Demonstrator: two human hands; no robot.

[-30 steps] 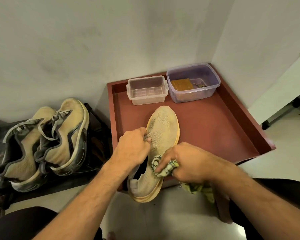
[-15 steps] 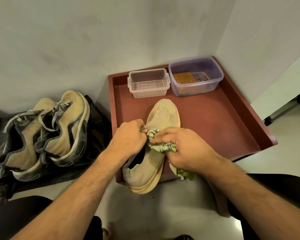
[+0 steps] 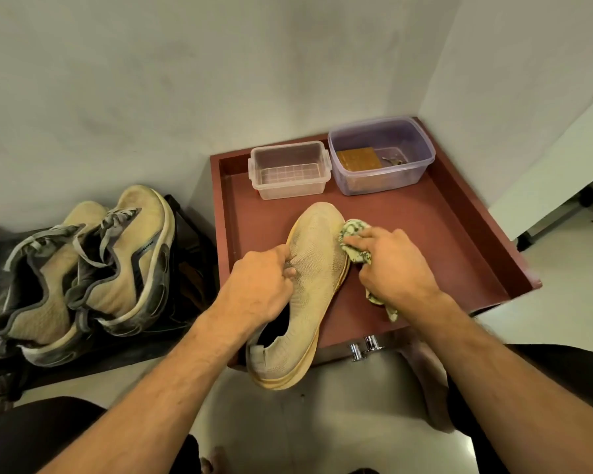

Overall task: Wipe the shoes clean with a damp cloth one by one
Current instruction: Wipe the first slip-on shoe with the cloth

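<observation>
Only the head view to go on here, looking down at both hands. The beige knit slip-on shoe with the yellowish sole (image 3: pixel 314 289) lies toe-away on the dark red wooden tray (image 3: pixel 459 241), heel hanging off the near edge. The left hand (image 3: pixel 257 289) steadies it, thumb and fingers pinching the knit upper on the shoe's left side near the opening. The right hand (image 3: pixel 394 265) has its fingers curled round the crumpled green-and-white patterned cloth (image 3: pixel 355 241), pushing it against the right side of the toe, right where upper meets sole; a tail of cloth hangs out under the wrist.

So I'd say we're mid-wipe on this one shoe, working the toe-side edge. Next move probably calls for dragging the cloth back along the sole line toward the heel, then turning the shoe to get the other flank, with the left hand's grip kept firm so it doesn't slide off the tray.

At the back of the tray sit a small clear plastic box with clip handles (image 3: pixel 290 169) and a bigger purple-tinted plastic tub (image 3: pixel 380 155) holding something brown. A pair of dirty tan lace-up sneakers (image 3: pixel 93 268) waits on the left on a dark mat, untouched as far as I can judge.
</observation>
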